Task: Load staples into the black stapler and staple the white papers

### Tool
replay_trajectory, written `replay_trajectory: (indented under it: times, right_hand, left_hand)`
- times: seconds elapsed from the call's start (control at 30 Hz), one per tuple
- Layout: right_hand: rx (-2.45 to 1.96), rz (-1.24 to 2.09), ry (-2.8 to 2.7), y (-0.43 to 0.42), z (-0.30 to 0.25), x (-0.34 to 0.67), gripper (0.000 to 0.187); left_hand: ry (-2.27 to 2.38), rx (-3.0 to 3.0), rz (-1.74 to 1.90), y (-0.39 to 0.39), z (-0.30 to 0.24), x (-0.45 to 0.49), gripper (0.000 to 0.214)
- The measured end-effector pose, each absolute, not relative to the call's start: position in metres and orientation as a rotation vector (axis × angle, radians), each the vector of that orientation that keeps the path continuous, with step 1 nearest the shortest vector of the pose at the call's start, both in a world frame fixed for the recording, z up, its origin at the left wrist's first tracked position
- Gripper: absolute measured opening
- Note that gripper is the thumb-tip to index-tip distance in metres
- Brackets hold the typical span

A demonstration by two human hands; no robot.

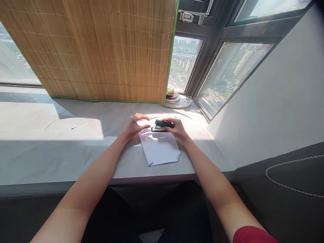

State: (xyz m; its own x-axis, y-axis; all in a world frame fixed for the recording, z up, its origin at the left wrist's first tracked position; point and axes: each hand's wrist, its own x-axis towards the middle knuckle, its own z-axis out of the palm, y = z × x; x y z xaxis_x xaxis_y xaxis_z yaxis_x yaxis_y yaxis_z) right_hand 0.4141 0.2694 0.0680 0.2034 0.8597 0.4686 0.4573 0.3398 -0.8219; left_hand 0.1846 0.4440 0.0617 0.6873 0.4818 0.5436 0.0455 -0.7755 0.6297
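A black stapler [162, 125] lies sideways over the far part of some white paper [160, 148], its front end pointing left. My right hand [176, 128] grips the stapler's rear end, thumb on the near side and fingers over the top. My left hand [136, 126] is just left of the stapler's front, at the paper's far left corner. Its thumb and fingers are curved and apart, with a gap between them and nothing visible inside. The paper's near corners look slightly bent or folded.
The paper rests on a pale windowsill ledge [76, 152]. A bamboo blind [108, 50] hangs over the window behind it. Stacked round plates or discs [174, 99] stand in the far right corner by the window frame. A white wall [265, 101] bounds the right side.
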Motion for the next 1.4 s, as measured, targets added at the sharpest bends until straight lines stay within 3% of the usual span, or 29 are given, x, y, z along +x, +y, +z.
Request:
replay_trajectory:
  times: [0.23,0.33,0.83,1.03,1.1,1.23,1.4]
  right_hand:
    - [-1.66,-0.046,-1.124,0.268,0.061,0.46,0.033]
    - [-1.708,-0.11,-1.112,0.267,0.052,0.476,0.033]
    - [-1.575,0.357,-1.437,0.261,0.052,0.468,0.036]
    - [-1.581,0.312,-1.576,0.26,0.063,0.446,0.036]
    - [-1.556,0.235,-1.625,0.259,0.067,0.439,0.037]
    - [-1.513,0.146,-1.702,0.261,0.071,0.429,0.033]
    - [-1.533,0.081,-1.657,0.265,0.068,0.422,0.033]
  left_hand:
    - [0.868,2.483,0.761,0.466,0.04,0.182,0.007]
    - [0.887,2.394,0.827,0.471,0.037,0.179,0.012]
    - [1.057,1.926,1.141,0.484,0.04,0.18,0.015]
    - [1.026,2.123,1.072,0.477,0.039,0.18,0.009]
    - [1.024,2.244,1.129,0.47,0.044,0.181,0.017]
    - [0.6,2.503,0.972,0.454,0.056,0.183,0.014]
    - [-0.033,2.648,0.588,0.433,0.056,0.187,0.028]
